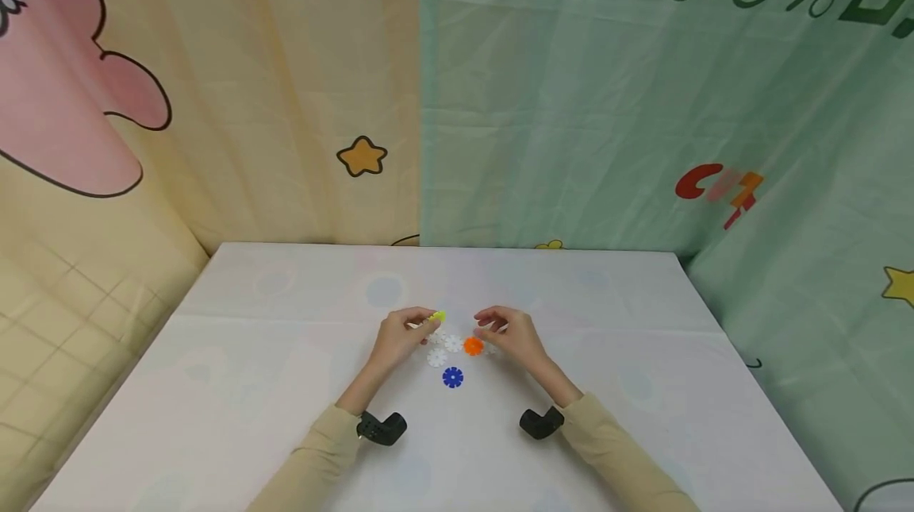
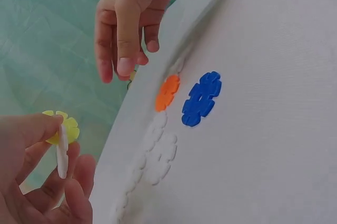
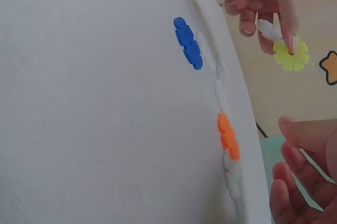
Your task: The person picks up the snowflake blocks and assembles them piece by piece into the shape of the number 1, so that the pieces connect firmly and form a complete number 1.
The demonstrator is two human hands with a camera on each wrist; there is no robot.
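curtains point(image 1: 514, 139) back white table point(image 1: 250, 385); left hand point(image 1: 400, 335) pinches yellow disc point(image 3: 296, 59) (apparently white disc point(image 2: 62, 155) too), right hand point(image 1: 519, 337) relaxed, empty.

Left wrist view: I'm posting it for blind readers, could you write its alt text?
A left hand, lower left, pinches a yellow flower-shaped disc and a white piece. The empty right hand is at the top, fingers pointing down. An orange disc, a blue disc and white discs lie on a white table.
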